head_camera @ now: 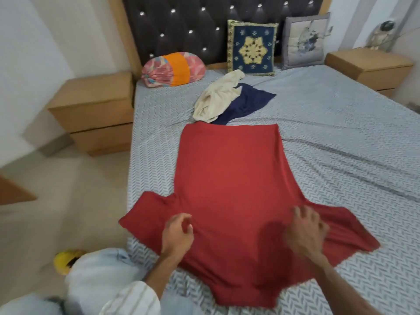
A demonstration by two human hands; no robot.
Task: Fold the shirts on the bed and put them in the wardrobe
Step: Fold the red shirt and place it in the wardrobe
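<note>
Head view: a bed with a grey-and-white patterned sheet fills the room's middle, a dark tufted studded headboard at its far end and a light wooden nightstand on each side — left, right. A red short-sleeved T-shirt lies spread flat on the near part, hem far, sleeves near. The left hand is curled over the left shoulder, seemingly pinching cloth; the right hand rests with fingers spread on the right shoulder. Beyond lie a crumpled cream shirt overlapping a navy shirt. A pink-orange bolster and two square cushions line the headboard.
</note>
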